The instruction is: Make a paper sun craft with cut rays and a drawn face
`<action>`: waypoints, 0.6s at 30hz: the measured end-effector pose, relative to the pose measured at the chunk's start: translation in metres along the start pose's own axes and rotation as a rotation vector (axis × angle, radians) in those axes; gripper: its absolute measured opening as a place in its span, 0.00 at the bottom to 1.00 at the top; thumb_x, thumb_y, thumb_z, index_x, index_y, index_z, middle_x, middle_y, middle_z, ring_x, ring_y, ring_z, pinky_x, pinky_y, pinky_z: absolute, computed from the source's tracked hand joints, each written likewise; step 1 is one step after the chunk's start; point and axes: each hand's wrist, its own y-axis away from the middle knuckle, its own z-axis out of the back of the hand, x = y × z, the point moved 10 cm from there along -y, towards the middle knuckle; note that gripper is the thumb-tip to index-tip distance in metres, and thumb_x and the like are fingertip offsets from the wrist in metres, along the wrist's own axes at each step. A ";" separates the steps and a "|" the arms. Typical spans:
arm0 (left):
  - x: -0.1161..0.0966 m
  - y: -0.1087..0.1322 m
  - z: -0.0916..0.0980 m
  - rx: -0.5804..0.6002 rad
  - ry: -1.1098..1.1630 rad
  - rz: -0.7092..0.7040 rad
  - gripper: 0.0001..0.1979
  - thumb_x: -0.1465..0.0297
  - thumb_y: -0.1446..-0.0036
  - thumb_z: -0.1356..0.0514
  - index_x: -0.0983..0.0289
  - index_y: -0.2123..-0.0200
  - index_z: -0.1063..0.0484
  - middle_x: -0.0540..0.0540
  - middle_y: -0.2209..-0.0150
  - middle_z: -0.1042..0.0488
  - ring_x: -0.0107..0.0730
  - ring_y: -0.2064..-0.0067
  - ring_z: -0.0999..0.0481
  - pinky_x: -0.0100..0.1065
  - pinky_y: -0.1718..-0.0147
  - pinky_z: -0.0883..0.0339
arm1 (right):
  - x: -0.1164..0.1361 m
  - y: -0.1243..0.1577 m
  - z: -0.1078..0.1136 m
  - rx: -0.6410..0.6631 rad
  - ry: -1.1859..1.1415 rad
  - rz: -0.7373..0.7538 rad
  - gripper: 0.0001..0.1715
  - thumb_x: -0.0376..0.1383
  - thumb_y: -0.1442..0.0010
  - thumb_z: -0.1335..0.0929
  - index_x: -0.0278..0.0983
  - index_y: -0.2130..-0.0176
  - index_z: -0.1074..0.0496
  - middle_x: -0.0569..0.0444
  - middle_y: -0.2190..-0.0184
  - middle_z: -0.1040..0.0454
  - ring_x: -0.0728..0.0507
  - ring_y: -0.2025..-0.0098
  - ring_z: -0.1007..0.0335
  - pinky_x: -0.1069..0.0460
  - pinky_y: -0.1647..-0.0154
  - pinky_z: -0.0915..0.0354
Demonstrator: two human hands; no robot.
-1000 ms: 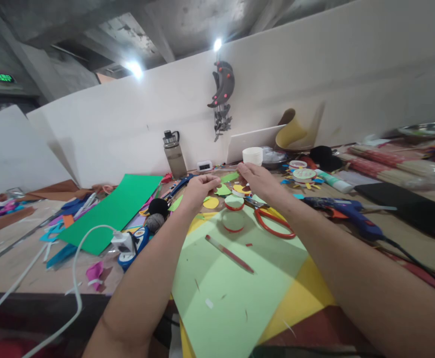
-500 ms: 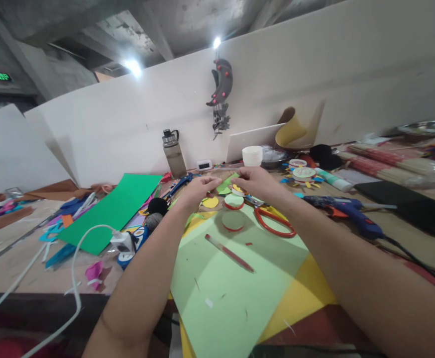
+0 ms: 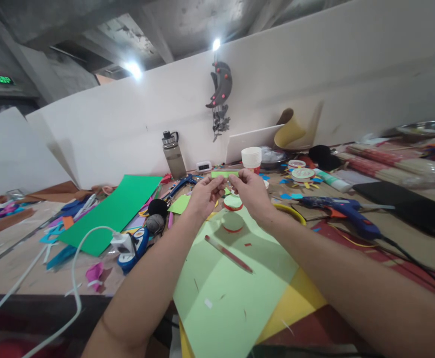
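Note:
My left hand [image 3: 207, 195] and my right hand [image 3: 253, 193] are close together over the far part of the work area. Their fingertips pinch a small bright green paper strip [image 3: 225, 174] from its two sides. Just below the fingers, a round pale green disc with a red rim [image 3: 233, 201] rests near a second red-rimmed disc [image 3: 233, 222]. Both are by the top of a light green sheet [image 3: 236, 293]. A red pen [image 3: 228, 253] lies slantwise on this sheet.
A blue glue gun [image 3: 346, 211] and a yellow ring [image 3: 291, 213] lie to the right. Leftward are a dark green sheet [image 3: 115, 209] and a power strip with a white plug [image 3: 128, 244]. A water bottle [image 3: 174, 156] and stacked paper cups [image 3: 251, 157] stand behind.
The hands have drawn closer together, with the green strip now stretched between them. The orange-handled scissors beside the right forearm no longer show. A light green piece now shows left of the hands.

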 end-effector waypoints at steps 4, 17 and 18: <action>0.001 0.002 0.001 -0.030 0.048 -0.002 0.07 0.74 0.55 0.33 0.67 0.73 0.30 0.50 0.75 0.28 0.19 0.75 0.33 0.25 0.75 0.41 | -0.001 0.001 -0.002 0.005 0.000 0.005 0.14 0.44 0.47 0.35 0.39 0.76 0.41 0.62 0.81 0.40 0.50 0.76 0.45 0.54 0.74 0.45; -0.009 -0.009 0.054 -0.311 0.019 -0.066 0.05 0.75 0.54 0.36 0.67 0.76 0.31 0.50 0.78 0.29 0.21 0.75 0.30 0.25 0.76 0.41 | 0.012 0.016 -0.014 0.372 0.436 -0.194 0.14 0.43 0.41 0.37 0.38 0.59 0.35 0.55 0.74 0.28 0.49 0.82 0.34 0.55 0.81 0.42; -0.010 -0.011 0.062 -0.342 0.017 -0.064 0.05 0.76 0.55 0.36 0.67 0.76 0.31 0.49 0.79 0.30 0.20 0.76 0.31 0.25 0.77 0.41 | 0.020 0.026 -0.019 0.468 0.574 -0.172 0.13 0.43 0.41 0.37 0.37 0.58 0.34 0.54 0.76 0.28 0.48 0.82 0.34 0.54 0.81 0.42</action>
